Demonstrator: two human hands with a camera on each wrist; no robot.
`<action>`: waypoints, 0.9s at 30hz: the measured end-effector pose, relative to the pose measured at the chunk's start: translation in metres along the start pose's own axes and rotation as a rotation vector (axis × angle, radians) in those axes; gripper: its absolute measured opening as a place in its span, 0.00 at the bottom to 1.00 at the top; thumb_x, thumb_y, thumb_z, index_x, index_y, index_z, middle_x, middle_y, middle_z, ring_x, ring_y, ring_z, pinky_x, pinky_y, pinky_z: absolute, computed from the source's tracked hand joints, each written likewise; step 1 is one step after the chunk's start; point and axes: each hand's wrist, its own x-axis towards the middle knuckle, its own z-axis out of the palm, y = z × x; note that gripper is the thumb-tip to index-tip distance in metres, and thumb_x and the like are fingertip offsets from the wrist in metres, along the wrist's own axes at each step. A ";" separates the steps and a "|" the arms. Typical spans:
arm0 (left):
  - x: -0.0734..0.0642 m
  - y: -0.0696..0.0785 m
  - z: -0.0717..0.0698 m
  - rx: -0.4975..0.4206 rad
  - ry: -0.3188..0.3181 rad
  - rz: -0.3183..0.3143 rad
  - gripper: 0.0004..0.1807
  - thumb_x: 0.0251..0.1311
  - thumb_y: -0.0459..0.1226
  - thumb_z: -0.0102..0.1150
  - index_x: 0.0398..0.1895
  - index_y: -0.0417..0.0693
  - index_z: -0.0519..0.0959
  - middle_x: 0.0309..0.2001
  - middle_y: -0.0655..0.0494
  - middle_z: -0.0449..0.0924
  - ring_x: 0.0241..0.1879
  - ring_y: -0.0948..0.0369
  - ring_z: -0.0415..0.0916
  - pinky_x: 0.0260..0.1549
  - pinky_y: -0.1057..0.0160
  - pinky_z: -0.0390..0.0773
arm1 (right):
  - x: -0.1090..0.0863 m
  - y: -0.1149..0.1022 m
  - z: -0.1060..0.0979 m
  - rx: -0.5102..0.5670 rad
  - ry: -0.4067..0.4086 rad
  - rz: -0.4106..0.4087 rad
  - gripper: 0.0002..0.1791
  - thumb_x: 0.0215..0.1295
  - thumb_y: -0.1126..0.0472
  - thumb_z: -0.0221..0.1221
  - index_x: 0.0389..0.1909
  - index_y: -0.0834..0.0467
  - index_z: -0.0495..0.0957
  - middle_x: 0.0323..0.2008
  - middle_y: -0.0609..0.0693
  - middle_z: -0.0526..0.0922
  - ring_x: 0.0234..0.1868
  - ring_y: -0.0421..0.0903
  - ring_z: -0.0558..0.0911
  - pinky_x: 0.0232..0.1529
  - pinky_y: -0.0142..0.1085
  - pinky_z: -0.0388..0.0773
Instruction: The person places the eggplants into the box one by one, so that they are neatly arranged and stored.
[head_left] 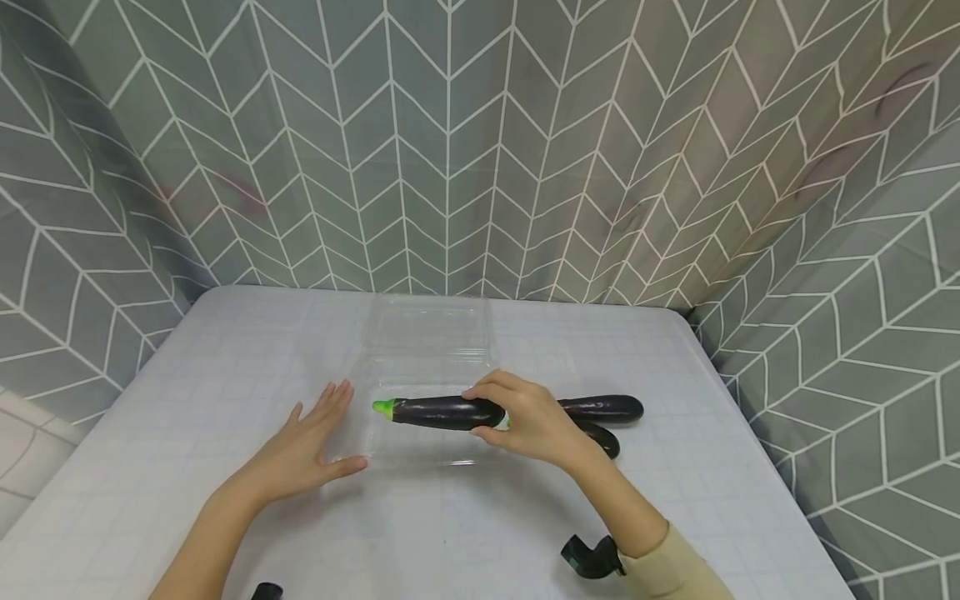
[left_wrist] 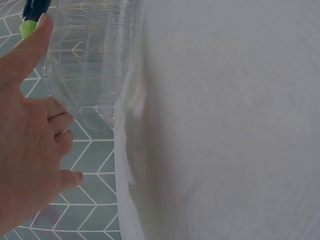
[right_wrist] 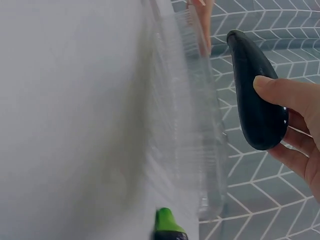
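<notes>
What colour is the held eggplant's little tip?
The eggplant has a bright green tip, clearest in the head view.

My right hand [head_left: 528, 417] and wrist hide the left ends of the two eggplants [head_left: 603, 407] lying on the bench [head_left: 442, 533]. A pale green patch [head_left: 504, 422] by my fingertips is too small to identify. The bottom edge cuts off my left forearm [head_left: 213, 533] and a black object [head_left: 267, 592]. My left wrist view crops the held eggplant [left_wrist: 36, 9]; my right one crops a green stem [right_wrist: 165, 220] and blurs the clear container [right_wrist: 187, 125].
</notes>
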 end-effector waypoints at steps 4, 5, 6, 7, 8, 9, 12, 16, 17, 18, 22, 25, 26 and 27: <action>0.000 0.000 0.001 -0.009 0.003 0.002 0.57 0.51 0.60 0.65 0.74 0.34 0.51 0.74 0.40 0.47 0.73 0.43 0.43 0.64 0.31 0.43 | 0.002 -0.001 0.009 0.007 -0.054 0.009 0.22 0.52 0.58 0.72 0.50 0.56 0.81 0.46 0.45 0.79 0.44 0.40 0.80 0.42 0.27 0.78; 0.000 0.000 0.001 -0.012 0.003 0.002 0.57 0.51 0.60 0.65 0.74 0.34 0.51 0.74 0.40 0.47 0.73 0.43 0.42 0.64 0.31 0.43 | 0.002 0.000 0.011 0.011 -0.064 0.006 0.22 0.53 0.58 0.72 0.50 0.56 0.81 0.45 0.45 0.79 0.44 0.39 0.80 0.42 0.26 0.78; 0.000 0.000 0.001 -0.013 0.004 0.003 0.57 0.51 0.59 0.65 0.74 0.34 0.51 0.74 0.39 0.47 0.73 0.43 0.43 0.64 0.31 0.43 | 0.002 0.000 0.013 0.013 -0.070 0.002 0.22 0.53 0.58 0.72 0.50 0.57 0.81 0.45 0.45 0.79 0.44 0.39 0.80 0.42 0.26 0.78; 0.000 0.000 0.001 -0.012 0.005 0.004 0.57 0.51 0.59 0.65 0.74 0.34 0.51 0.74 0.39 0.48 0.73 0.42 0.43 0.64 0.31 0.43 | 0.003 0.000 0.015 0.017 -0.073 0.000 0.22 0.53 0.58 0.72 0.49 0.57 0.81 0.45 0.45 0.80 0.45 0.39 0.80 0.43 0.26 0.78; 0.000 0.000 0.001 -0.012 0.004 0.004 0.57 0.51 0.59 0.65 0.74 0.34 0.51 0.74 0.39 0.48 0.73 0.42 0.43 0.64 0.31 0.43 | 0.003 0.000 0.016 0.022 -0.076 -0.001 0.22 0.53 0.58 0.72 0.49 0.57 0.81 0.45 0.45 0.80 0.45 0.39 0.80 0.43 0.27 0.78; 0.001 0.000 0.001 -0.010 0.005 0.005 0.57 0.51 0.59 0.65 0.74 0.34 0.51 0.74 0.39 0.48 0.73 0.42 0.43 0.64 0.31 0.43 | 0.003 0.000 0.018 0.025 -0.079 -0.002 0.22 0.53 0.58 0.72 0.49 0.57 0.81 0.45 0.45 0.80 0.45 0.40 0.80 0.44 0.27 0.78; 0.001 0.000 0.002 -0.002 0.005 0.004 0.57 0.51 0.60 0.65 0.74 0.34 0.50 0.74 0.39 0.48 0.73 0.43 0.43 0.64 0.31 0.44 | 0.002 0.001 0.022 0.031 -0.100 0.002 0.22 0.53 0.57 0.72 0.50 0.58 0.81 0.45 0.45 0.80 0.46 0.40 0.80 0.45 0.28 0.78; 0.000 0.000 0.002 -0.005 0.004 0.002 0.58 0.51 0.60 0.64 0.74 0.34 0.50 0.74 0.39 0.47 0.73 0.43 0.43 0.64 0.31 0.43 | 0.002 0.003 0.028 0.040 -0.149 0.027 0.22 0.54 0.57 0.71 0.50 0.58 0.81 0.46 0.45 0.80 0.46 0.40 0.80 0.45 0.28 0.78; 0.000 0.000 0.002 -0.008 0.003 0.000 0.58 0.51 0.61 0.64 0.74 0.34 0.50 0.74 0.39 0.47 0.73 0.43 0.43 0.64 0.32 0.43 | 0.001 0.003 0.030 0.044 -0.161 0.034 0.22 0.55 0.56 0.71 0.51 0.58 0.81 0.46 0.46 0.80 0.46 0.40 0.80 0.45 0.28 0.78; 0.000 0.000 0.002 -0.012 0.003 0.000 0.58 0.51 0.60 0.64 0.74 0.34 0.50 0.74 0.39 0.47 0.73 0.43 0.43 0.64 0.32 0.43 | 0.002 0.003 0.031 0.050 -0.173 0.041 0.22 0.55 0.56 0.70 0.51 0.58 0.81 0.46 0.46 0.80 0.46 0.40 0.80 0.45 0.28 0.78; -0.001 0.000 0.002 -0.019 -0.001 0.000 0.58 0.51 0.60 0.64 0.74 0.34 0.50 0.74 0.39 0.47 0.73 0.43 0.42 0.65 0.32 0.42 | 0.002 0.005 0.036 0.067 -0.209 0.070 0.22 0.56 0.56 0.70 0.51 0.58 0.81 0.46 0.46 0.80 0.45 0.40 0.80 0.45 0.28 0.78; -0.001 -0.001 0.002 -0.020 0.000 0.005 0.57 0.52 0.60 0.64 0.74 0.34 0.50 0.74 0.40 0.47 0.73 0.43 0.42 0.65 0.32 0.42 | 0.002 0.006 0.039 0.071 -0.228 0.085 0.22 0.55 0.57 0.70 0.52 0.58 0.81 0.46 0.46 0.81 0.45 0.40 0.81 0.44 0.29 0.78; -0.001 -0.001 0.002 -0.019 0.001 0.007 0.57 0.52 0.60 0.65 0.74 0.34 0.50 0.74 0.40 0.47 0.73 0.43 0.42 0.64 0.32 0.42 | 0.002 0.006 0.040 0.068 -0.237 0.091 0.23 0.55 0.57 0.70 0.52 0.58 0.81 0.46 0.46 0.81 0.45 0.40 0.81 0.44 0.29 0.78; -0.001 -0.001 0.002 -0.019 0.002 0.008 0.57 0.52 0.60 0.65 0.74 0.34 0.50 0.74 0.40 0.47 0.73 0.43 0.42 0.64 0.32 0.42 | 0.003 0.007 0.041 0.063 -0.247 0.096 0.23 0.55 0.56 0.70 0.52 0.57 0.81 0.46 0.46 0.81 0.45 0.40 0.81 0.44 0.30 0.78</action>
